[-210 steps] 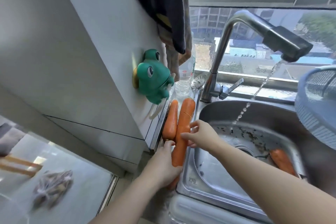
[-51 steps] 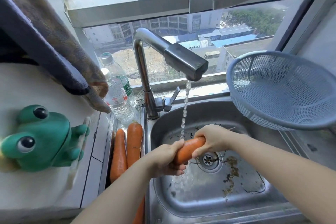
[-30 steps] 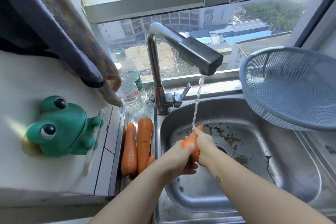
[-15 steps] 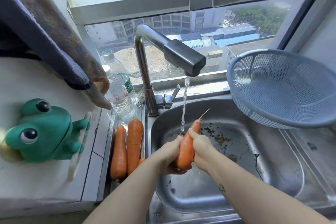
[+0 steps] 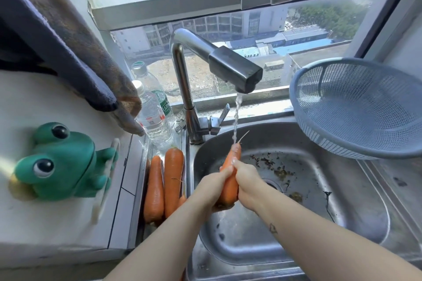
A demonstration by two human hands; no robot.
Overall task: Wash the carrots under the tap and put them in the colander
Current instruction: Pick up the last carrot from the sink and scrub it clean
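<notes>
Carrot [image 5: 230, 186] first: it sits at the centre of the frame, slanting up and away from you, with its thin root tip right in the stream of water [image 5: 236, 116] falling from the tap [image 5: 235, 70]. You clasp it from both sides. Your left hand [image 5: 212, 187] curls round the thick lower half from the left and your right hand [image 5: 250, 182] wraps it from the right. The fingertips of the two hands meet on the orange skin just below the tip. That clasp looks made for rubbing. The tilt lets the water run down the carrot's length and drip off the blunt end into the sink [image 5: 296, 139], where flecks of dirt lie around the drain.

Left of the basin, on the narrow strip beside its rim, two long carrots [image 5: 173, 178] lie side by side. I judge them unwashed, parked within easy reach of your left hand.

At the right edge of the frame the blue colander [image 5: 365, 109] perches tilted above the sink's corner, its mouth turned towards you and nothing showing inside. From there a rinsed carrot needs only a short swing to the right.

Further out, water bottles [image 5: 153, 116] stand by the tap's base. A green frog [image 5: 57, 162] sits on the white counter at lower left, and a dark towel [image 5: 68, 41] hangs at upper left.
</notes>
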